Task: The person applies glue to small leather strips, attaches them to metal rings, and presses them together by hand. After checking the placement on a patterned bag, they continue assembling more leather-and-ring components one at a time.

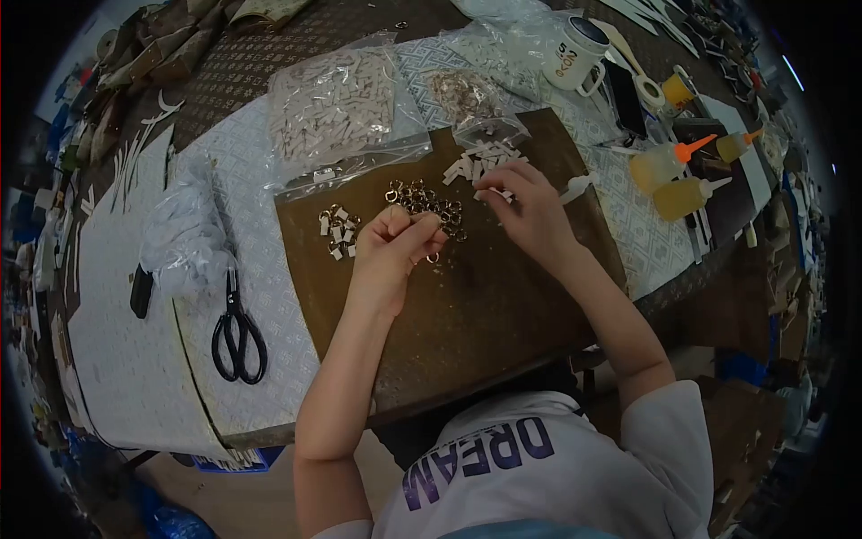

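Observation:
My left hand [398, 244] is closed in a pinch just in front of a pile of gold-coloured metal rings [413, 193]. Whatever it holds is hidden by the fingers. Thumb and fingers of my right hand [534, 211] come together at the near edge of a heap of small white strips [480, 160]; I cannot make out what lies between them. Left of the rings is a small group of rings with white tabs on them [339, 232]. All of this lies on a brown board [485, 310].
Behind the board lies a clear bag of white pieces [332, 103]. Black scissors [238, 341] and a crumpled plastic bag [189, 225] are at left. At right stand a white mug [573, 58], a phone [624, 99] and a glue bottle with an orange nozzle [660, 164].

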### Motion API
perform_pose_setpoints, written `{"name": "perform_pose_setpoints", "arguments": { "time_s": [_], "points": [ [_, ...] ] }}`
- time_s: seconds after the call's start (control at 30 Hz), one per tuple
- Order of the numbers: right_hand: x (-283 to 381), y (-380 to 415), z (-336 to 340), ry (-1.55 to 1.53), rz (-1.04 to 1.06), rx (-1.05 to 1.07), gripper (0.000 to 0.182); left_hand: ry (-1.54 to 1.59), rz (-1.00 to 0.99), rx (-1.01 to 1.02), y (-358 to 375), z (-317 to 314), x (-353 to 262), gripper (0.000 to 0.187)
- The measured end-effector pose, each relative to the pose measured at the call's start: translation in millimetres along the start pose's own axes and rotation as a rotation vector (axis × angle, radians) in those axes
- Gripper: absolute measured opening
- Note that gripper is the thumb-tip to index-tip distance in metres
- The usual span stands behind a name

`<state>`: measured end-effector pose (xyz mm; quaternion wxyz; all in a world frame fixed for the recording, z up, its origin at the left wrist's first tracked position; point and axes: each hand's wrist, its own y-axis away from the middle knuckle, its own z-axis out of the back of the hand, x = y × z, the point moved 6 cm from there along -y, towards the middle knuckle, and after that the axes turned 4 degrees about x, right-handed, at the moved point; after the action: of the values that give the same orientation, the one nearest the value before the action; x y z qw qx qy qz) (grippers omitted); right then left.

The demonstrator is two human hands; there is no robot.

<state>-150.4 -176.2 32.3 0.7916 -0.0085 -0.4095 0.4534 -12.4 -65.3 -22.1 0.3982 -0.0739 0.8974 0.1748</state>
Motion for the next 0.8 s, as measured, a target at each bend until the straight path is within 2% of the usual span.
{"name": "perform_pose_setpoints", "arguments": {
  "time_s": [0.1,0.2,0.3,0.5,0.7,0.8],
  "points": [
    [-7.4,-31.2,-25.8,0.148,0.106,0.067,0.008,0.093,-0.046,-0.029,-4.2,10.5,-2.4,0.035],
    [-15.2,-47.5,-41.4,0.334,0.128,0.238,0.01,0.113,-0.046,-0.052,-6.7,14.4,-2.5,0.033],
    [-18.8,-54.0,-46.2,0.361,0.065,0.382,0.012,0.118,-0.026,-0.037,-5.1,11.3,-1.8,0.03],
    [-21.2,-62.7,-47.7,0.342,0.1,0.493,0.014,0.156,-0.057,0.001,-2.6,5.3,-4.7,0.029],
    [-17.6,-60.2,-25.6,0.005,0.126,0.175,0.01,0.122,-0.059,0.007,-3.9,5.8,-5.6,0.033],
    [-13.0,-46.5,-15.9,-0.367,-0.173,0.044,0.009,0.108,-0.083,0.039,-3.7,4.3,-7.0,0.034]
  ]
}}
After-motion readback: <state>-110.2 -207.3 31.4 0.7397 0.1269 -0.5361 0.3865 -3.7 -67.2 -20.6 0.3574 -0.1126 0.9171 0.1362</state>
